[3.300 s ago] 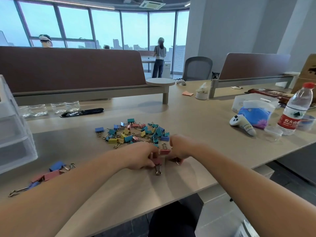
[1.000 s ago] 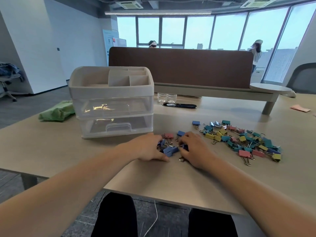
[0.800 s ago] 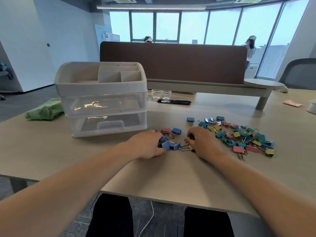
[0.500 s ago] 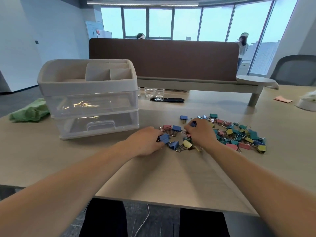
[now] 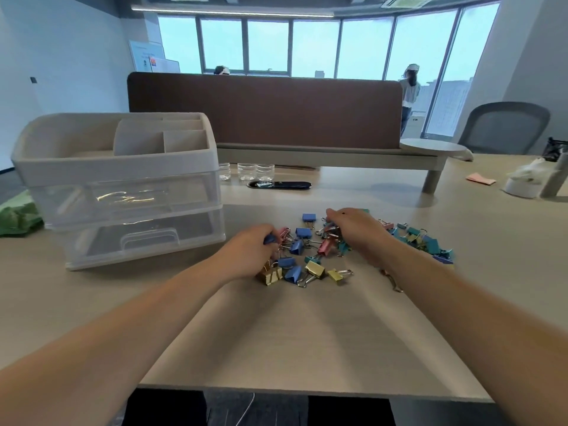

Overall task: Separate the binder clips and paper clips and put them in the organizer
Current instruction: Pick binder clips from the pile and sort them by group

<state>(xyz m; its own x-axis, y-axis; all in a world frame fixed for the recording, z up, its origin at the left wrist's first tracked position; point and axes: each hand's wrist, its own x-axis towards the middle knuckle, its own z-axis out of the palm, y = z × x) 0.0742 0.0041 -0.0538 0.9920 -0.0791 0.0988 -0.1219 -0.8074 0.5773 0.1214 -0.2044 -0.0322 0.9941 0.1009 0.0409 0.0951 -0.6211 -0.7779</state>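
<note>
Binder clips (image 5: 310, 269) raked nearer the front edge than half a second ago. Pale surface (image 5: 307, 333); organizer (image 5: 116, 167) to the left, drawers closed, closest to the left hand (image 5: 249, 253). Clips strewn between both hands. Left fingers curled round a blue clip (image 5: 270, 239); right hand (image 5: 356, 232) arched over the clips, grasp hidden.

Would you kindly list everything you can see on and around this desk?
desk: one, light wood, foreground
organizer: one, white top with two clear drawers, left
binder clips: many, blue, pink, yellow and teal, desk centre
green cloth: one, far left
clear cups: three, behind the clips
black flat object: one, beside the cups
divider: one, brown, back of desk
chair: one, grey, right rear
left hand: pinching a blue clip
right hand: on the pile, grip hidden
</note>
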